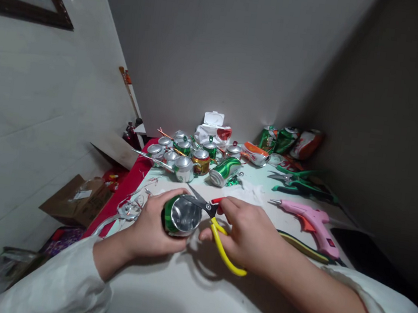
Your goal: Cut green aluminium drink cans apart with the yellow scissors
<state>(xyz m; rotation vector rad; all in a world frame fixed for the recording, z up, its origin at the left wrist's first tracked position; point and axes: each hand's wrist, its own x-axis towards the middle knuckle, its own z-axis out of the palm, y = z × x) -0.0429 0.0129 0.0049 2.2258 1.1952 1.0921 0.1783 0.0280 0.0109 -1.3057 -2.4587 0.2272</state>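
My left hand (152, 228) is wrapped round a green drink can (168, 216) whose top is cut away. The can's open end faces me and shows its bare silver inside. In my right hand (248, 227) is a pair of scissors (225, 250) with yellow handles and dark blades. The blades are apart, one of them lying across the can's rim. A small red piece (217, 199) shows by my right fingers; what it belongs to is hard to make out. Thin curled metal strips (130, 209) lie to the left of my left hand.
Behind my hands stand several small can-made teapots (183, 168) and a green can on its side (224, 171). A white wipes pack (213, 133) is against the wall. Pliers (297, 182), a pink glue gun (313, 221) and more cans (286, 139) lie right. A cardboard box (75, 203) sits left.
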